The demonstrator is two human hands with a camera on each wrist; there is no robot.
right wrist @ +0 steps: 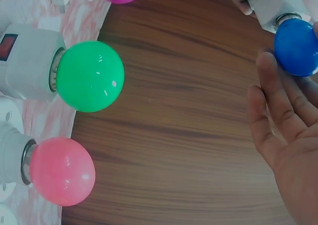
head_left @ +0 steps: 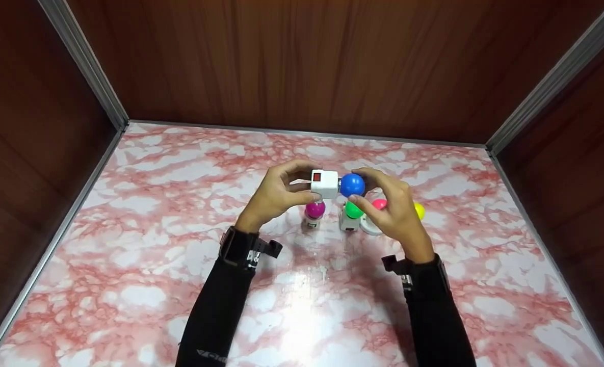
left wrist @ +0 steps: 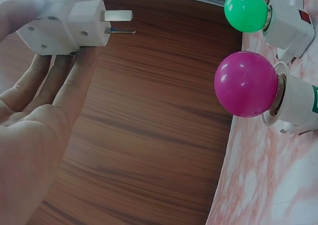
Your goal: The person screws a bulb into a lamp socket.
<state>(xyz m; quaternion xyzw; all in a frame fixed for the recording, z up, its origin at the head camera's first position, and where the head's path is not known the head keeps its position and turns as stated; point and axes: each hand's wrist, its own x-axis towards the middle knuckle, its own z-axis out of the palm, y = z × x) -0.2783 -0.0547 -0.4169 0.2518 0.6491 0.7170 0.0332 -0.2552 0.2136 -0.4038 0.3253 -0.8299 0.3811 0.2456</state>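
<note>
My left hand grips a white plug-in bulb holder with a red switch, thumb below and fingers over the far side. Two metal plug pins stick out of it in the left wrist view. A blue bulb sits at the holder's right end, its metal base partly showing at the mouth. My right hand pinches this bulb between thumb and fingers. Both hands are raised above the table, the holder and bulb lying sideways in line.
Below the hands, a magenta bulb and a green bulb stand in white holders on the marbled table. A pink bulb and a yellow bulb are partly behind the right hand. Wooden walls enclose the table's back and sides.
</note>
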